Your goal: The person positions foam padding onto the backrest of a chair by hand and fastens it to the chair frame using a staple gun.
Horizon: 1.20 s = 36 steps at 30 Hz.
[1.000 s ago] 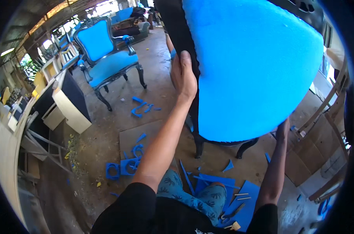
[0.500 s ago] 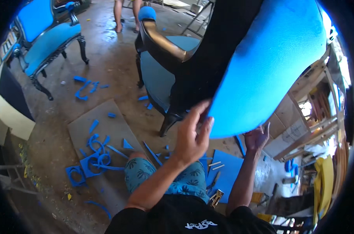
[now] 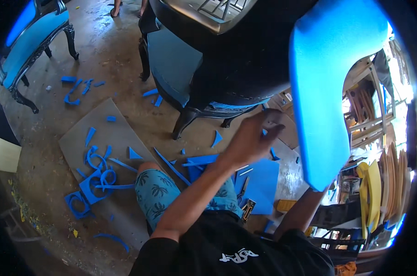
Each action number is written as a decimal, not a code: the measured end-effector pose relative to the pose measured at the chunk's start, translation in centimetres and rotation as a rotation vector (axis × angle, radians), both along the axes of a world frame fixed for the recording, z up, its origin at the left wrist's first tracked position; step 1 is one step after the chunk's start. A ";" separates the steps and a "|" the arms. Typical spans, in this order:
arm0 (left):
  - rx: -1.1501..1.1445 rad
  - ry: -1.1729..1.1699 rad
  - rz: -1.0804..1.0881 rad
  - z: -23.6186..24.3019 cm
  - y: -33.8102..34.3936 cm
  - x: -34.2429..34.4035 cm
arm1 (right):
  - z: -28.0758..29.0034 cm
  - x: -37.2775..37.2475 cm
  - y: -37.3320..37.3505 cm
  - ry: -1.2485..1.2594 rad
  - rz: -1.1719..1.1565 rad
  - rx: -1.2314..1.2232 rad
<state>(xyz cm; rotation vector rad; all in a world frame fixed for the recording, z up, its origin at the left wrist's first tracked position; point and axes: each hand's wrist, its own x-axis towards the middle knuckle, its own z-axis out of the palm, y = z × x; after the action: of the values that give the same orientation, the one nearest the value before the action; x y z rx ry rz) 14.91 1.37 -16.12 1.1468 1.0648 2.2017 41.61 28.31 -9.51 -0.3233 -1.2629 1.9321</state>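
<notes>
The left hand (image 3: 255, 139), loosely half-curled, was apart from the blue foam panel (image 3: 322, 96), which stood upright beside the black chair (image 3: 240, 73). The right hand (image 3: 329, 185) was mostly hidden behind the panel's lower end; its grip could not be told.

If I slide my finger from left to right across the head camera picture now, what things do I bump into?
Blue-seated chair → pile of blue scraps → palm-tree shorts → left hand → big blue padding → tan curved pieces.
</notes>
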 end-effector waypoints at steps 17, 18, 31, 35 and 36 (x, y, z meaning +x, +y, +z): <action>-0.825 0.522 -0.138 0.0 -1.2 0.0 | 10.1 -7.4 -1.6 0.691 0.547 -0.479; -0.870 0.503 -0.161 0.0 -1.3 0.0 | 10.9 -7.8 -2.3 0.685 0.374 -0.489; -1.115 0.828 -0.101 8.7 3.5 3.8 | 15.2 -8.1 -4.6 0.472 0.392 -0.224; -0.910 0.542 -0.193 9.4 6.5 0.8 | 15.9 -9.3 -3.5 0.462 0.459 -0.225; -0.692 0.434 -0.028 9.3 6.7 -1.1 | 16.2 -9.8 -3.9 0.460 0.472 -0.227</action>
<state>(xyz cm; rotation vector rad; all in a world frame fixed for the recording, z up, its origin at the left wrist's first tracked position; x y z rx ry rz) 13.81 8.04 -6.84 1.2941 1.7815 1.3751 31.84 24.45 6.70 0.3281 -0.8632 2.3748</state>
